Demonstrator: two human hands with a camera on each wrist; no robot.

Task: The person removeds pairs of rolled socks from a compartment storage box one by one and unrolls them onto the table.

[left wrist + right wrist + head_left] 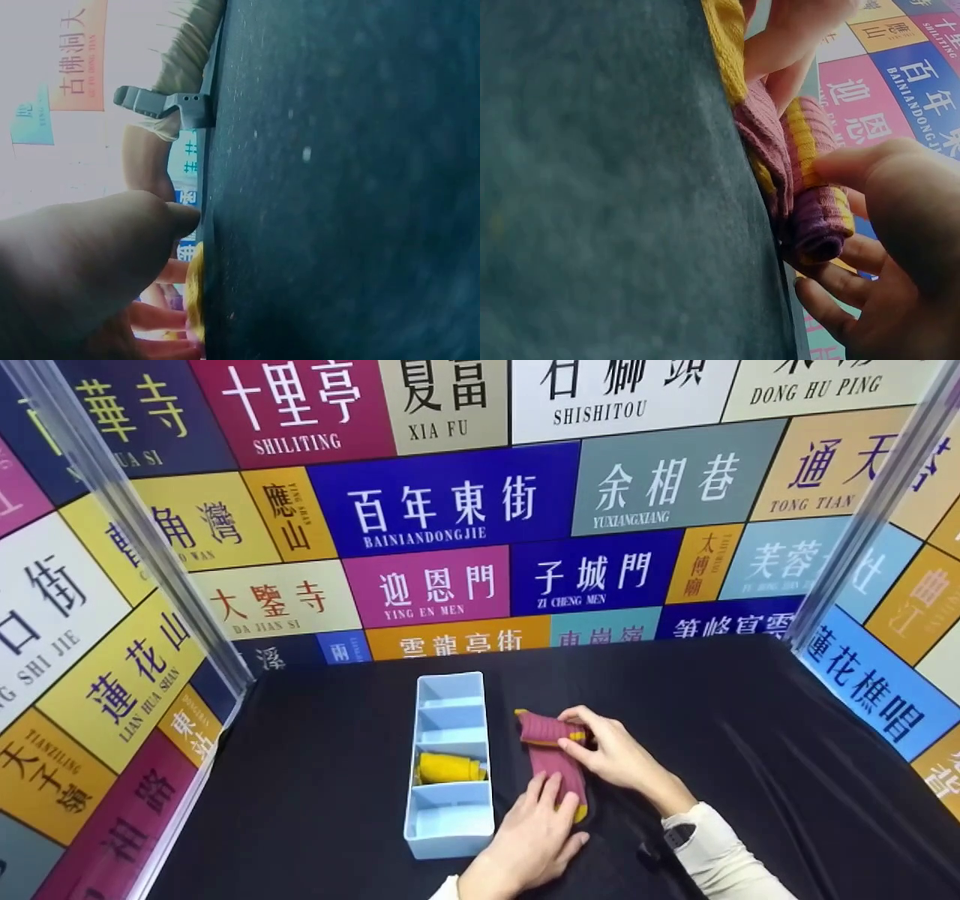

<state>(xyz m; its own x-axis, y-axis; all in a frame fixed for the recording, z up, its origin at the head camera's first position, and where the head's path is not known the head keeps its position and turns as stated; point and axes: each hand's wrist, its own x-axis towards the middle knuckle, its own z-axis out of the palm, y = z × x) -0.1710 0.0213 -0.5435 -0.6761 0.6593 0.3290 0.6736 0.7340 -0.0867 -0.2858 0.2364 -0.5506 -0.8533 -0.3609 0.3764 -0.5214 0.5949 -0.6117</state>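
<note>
A dusky-pink sock [553,761] with yellow patches lies on the black cloth, its far end wound into a roll. My right hand [621,754] grips the right end of this roll between thumb and fingers. In the right wrist view the rolled part [817,221] shows a ribbed outside and a purple spiral at its end. My left hand [534,832] rests on the near, flat part of the sock with its fingers extended. The yellow part of the sock [195,296] shows at the left fingertips in the left wrist view.
Left of the sock stands a light-blue divided box [450,814]. A rolled yellow sock [450,768] lies in its third compartment from the back. Black cloth [330,780] covers the table, and panels of coloured place-name signs [442,502] rise behind it.
</note>
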